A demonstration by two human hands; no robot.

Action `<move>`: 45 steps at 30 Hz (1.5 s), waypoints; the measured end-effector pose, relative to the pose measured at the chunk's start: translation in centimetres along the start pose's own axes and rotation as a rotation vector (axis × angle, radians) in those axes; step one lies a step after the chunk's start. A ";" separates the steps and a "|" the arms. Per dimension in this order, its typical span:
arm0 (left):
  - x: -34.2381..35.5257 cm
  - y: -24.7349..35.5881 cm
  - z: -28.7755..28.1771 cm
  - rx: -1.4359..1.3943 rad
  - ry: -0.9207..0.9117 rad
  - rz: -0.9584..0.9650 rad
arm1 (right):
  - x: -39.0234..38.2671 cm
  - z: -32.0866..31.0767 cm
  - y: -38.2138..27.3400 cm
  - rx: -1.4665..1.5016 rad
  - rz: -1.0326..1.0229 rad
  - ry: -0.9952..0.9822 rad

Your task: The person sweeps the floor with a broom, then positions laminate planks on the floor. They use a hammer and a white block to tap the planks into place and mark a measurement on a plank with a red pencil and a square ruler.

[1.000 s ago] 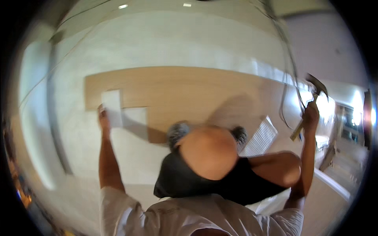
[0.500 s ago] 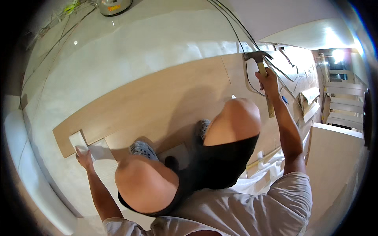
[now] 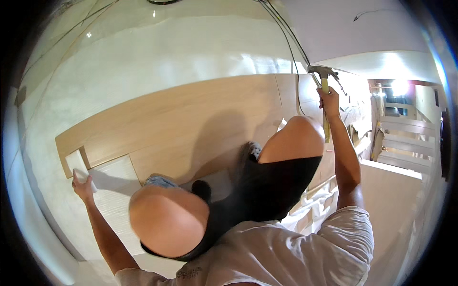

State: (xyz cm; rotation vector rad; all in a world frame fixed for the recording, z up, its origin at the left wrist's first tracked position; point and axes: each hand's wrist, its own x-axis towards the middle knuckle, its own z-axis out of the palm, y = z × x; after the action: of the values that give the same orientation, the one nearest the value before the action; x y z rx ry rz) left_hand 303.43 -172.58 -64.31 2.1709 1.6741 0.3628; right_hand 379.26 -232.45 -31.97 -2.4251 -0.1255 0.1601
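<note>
My left hand (image 3: 83,188) grips the near end of a white rectangular block (image 3: 79,164). The block lies at the left end of the light wood floorboards (image 3: 171,112), over the inner corner where one board's end steps back. Out to the right, my right hand (image 3: 329,101) is closed round the yellowish handle of a claw hammer (image 3: 326,125). The hammer is held off the floor with its dark head pointing away from me. Part of its handle is hidden by my fingers.
Whitish sheeting (image 3: 157,57) covers the floor beyond the boards. Dark cables (image 3: 291,40) run past the hammer. A pale panel (image 3: 391,200) stands at right, near crumpled white wrapping (image 3: 305,209). My knees and patterned shoes are over the boards.
The view has shifted, so the round appliance at the top is nearly out of sight. My left hand's fingers have spread along the block. The hammer stays raised in my right hand, now more upright.
</note>
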 end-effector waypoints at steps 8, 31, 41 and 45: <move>4.2 -1.0 -1.0 -0.013 -0.066 -0.017 | -3.4 -1.3 -0.8 -0.077 0.063 0.090; 12.9 -3.2 -4.1 0.074 -0.114 -0.239 | -1.2 13.6 -19.1 -0.615 -0.550 -0.370; 9.7 8.4 3.9 0.154 0.320 -0.461 | -18.9 58.5 -46.0 -0.756 -1.331 -0.817; 9.7 8.0 3.8 0.060 0.354 -0.483 | -36.2 74.9 -55.4 -0.865 -1.921 -0.761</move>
State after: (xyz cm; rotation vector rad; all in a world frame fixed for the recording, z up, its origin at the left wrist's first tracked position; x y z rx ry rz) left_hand 314.46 -165.51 -64.43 1.7264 2.3523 0.5830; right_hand 329.77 -147.40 -49.10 -1.6308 -3.0100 0.0985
